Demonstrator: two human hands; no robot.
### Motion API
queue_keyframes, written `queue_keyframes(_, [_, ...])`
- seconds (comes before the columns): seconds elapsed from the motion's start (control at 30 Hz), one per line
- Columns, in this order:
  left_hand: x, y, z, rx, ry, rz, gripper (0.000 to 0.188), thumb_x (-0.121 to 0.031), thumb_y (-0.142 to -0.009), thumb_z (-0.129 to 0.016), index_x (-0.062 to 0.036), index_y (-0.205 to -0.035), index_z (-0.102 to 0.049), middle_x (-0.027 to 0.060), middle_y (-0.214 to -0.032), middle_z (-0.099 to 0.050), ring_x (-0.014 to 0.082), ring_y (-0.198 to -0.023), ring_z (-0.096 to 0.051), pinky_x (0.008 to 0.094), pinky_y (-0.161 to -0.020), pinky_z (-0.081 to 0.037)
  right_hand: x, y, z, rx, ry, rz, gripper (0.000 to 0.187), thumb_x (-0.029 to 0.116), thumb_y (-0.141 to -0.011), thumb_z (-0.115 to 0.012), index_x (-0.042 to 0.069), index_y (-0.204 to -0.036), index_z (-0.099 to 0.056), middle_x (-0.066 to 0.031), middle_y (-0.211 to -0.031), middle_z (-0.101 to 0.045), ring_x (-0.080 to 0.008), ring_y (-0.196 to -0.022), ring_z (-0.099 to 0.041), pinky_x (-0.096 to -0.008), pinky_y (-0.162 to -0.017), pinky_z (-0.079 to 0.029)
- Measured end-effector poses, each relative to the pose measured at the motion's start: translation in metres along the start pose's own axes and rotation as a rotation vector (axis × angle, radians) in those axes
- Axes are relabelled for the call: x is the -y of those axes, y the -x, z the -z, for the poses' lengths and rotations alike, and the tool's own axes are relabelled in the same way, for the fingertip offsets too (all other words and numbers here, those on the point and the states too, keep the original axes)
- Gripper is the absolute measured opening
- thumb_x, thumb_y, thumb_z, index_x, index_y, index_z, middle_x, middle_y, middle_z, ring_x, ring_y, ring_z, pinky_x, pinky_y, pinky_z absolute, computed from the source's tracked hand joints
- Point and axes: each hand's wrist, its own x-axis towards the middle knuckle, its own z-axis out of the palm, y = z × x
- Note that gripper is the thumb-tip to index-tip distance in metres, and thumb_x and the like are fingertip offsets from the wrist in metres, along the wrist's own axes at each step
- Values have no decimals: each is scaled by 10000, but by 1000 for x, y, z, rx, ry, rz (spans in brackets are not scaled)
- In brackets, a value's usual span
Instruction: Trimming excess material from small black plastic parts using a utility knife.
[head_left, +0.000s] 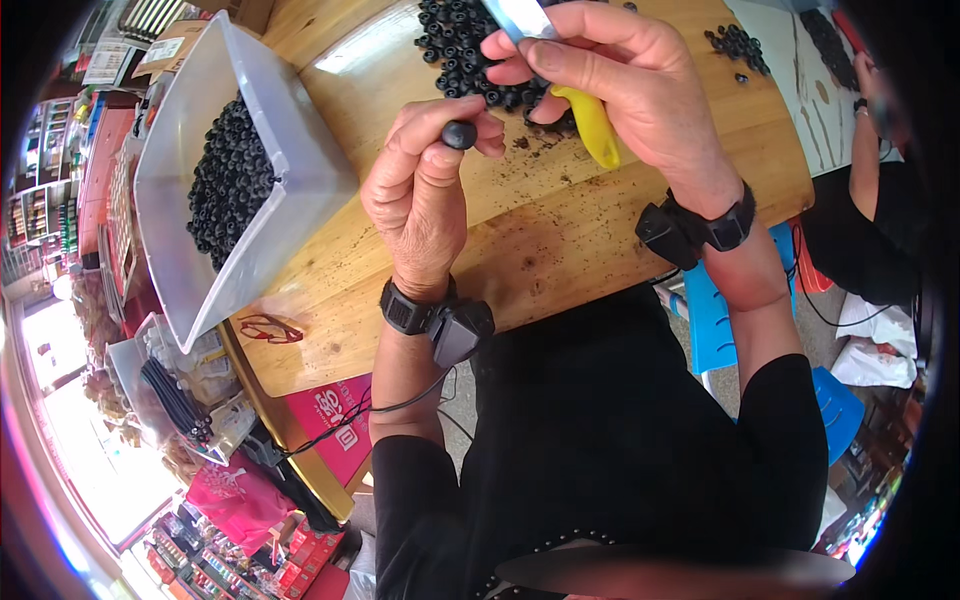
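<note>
My left hand pinches one small round black part between thumb and fingertips, above the near part of the wooden table. To its right, my right hand is closed around a yellow-handled knife. The knife's shiny blade points up and away from me, apart from the part. Just beyond both hands spreads a pile of similar black parts, many with a hollow end showing. Dark crumbs dot the wood below the knife.
A clear plastic bin tilts at the left, holding many black parts. Red-framed glasses lie near the table's left edge. A smaller group of parts sits at the far right. Another person's arm shows there; a blue stool stands below.
</note>
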Motion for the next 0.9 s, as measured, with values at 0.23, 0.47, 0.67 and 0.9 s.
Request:
queue_keyframes(0.23, [-8,-1,1,-30,6,-41,290,-203,-935,-562,26,-1104,-617,125,-908,-616,178,-783,-602,285,-719,-503,-30,-9,13,75,93,155,181,109,-924,-568,14,-1064,-631,-100,-1088,-657,-183,-965,-654,-229,-653,-540])
queue_keyframes(0.47, [-16,-1,5,-63,-43,-14,255,-151,-930,-569,33,-1098,-622,109,-879,-618,157,-763,-598,272,-696,-501,-29,-14,9,64,100,142,183,98,-918,-571,14,-1069,-631,-102,-1087,-656,-173,-940,-658,-230,-656,-541])
queue_keyframes(0.67, [-65,-7,15,-235,-543,-356,235,-101,-905,-574,71,-1057,-622,115,-835,-623,153,-682,-607,249,-636,-487,-29,-16,17,34,99,126,197,96,-918,-570,9,-1086,-625,-118,-1094,-653,-175,-942,-656,-235,-656,-546])
queue_keyframes(0.9, [-124,-41,97,-278,-1695,-77,294,-106,-790,-716,22,-1048,-654,125,-916,-647,232,-812,-633,322,-728,-498,-28,-14,20,52,111,168,207,91,-919,-569,17,-1104,-624,-127,-1097,-651,-180,-936,-657,-235,-667,-544])
